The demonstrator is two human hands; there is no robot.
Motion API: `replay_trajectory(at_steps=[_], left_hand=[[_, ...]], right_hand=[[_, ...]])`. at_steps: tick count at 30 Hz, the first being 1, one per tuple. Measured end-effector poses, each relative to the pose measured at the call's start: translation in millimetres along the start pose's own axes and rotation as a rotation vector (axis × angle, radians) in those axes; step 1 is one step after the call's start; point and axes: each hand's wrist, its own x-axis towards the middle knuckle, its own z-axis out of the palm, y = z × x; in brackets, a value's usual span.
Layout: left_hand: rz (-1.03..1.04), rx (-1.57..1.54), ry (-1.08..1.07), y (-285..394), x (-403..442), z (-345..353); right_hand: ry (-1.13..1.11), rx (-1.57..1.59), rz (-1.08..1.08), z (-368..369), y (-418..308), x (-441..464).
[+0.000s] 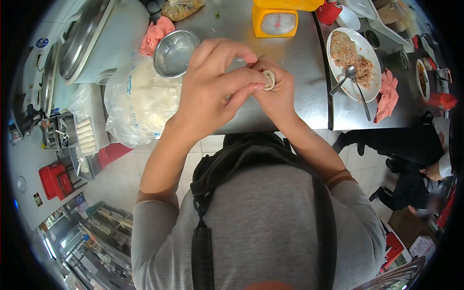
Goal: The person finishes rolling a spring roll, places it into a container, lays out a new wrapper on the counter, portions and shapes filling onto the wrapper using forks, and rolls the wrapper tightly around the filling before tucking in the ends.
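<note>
A small dumpling (268, 80) of pale dough is held up over the steel table, at chest height. My right hand (279, 92) is closed round it, with the fingers curled behind. From the other side, my left hand (212, 84) pinches its edge between thumb and index finger, while the other fingers arch above. The filling, if any, is hidden. Left of my left hand stands a steel bowl (166, 64), partly covered by that hand. Below the bowl lies a clear plastic bag (140, 104) with pale dough in it.
A yellow scale (275, 23) stands at the back. To the right, an oval white plate (370, 53) carries minced filling and two spoons, beside a pink cloth (386, 96). A large lidded pot (108, 43) is at the left. Another person (406, 145) is at the right.
</note>
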Motion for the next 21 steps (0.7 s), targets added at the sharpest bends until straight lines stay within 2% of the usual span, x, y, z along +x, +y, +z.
replay_trajectory(at_steps=[5,9,13,21], left_hand=[[0.022,0.028,-0.023,-0.8,-4.8,5.0],[0.061,0.120,-0.101,7.0,-1.1,-5.0],[0.089,0.143,-0.059,4.6,3.1,-7.2],[0.343,0.295,-0.144,-5.9,8.0,-12.1]], right_hand=[[0.030,-0.046,0.079,4.9,8.9,-3.1],[0.004,-0.067,0.077,5.9,2.0,-0.3],[-0.014,-0.097,0.020,7.5,1.5,1.3],[-0.009,-0.081,0.057,8.7,-7.9,3.5]])
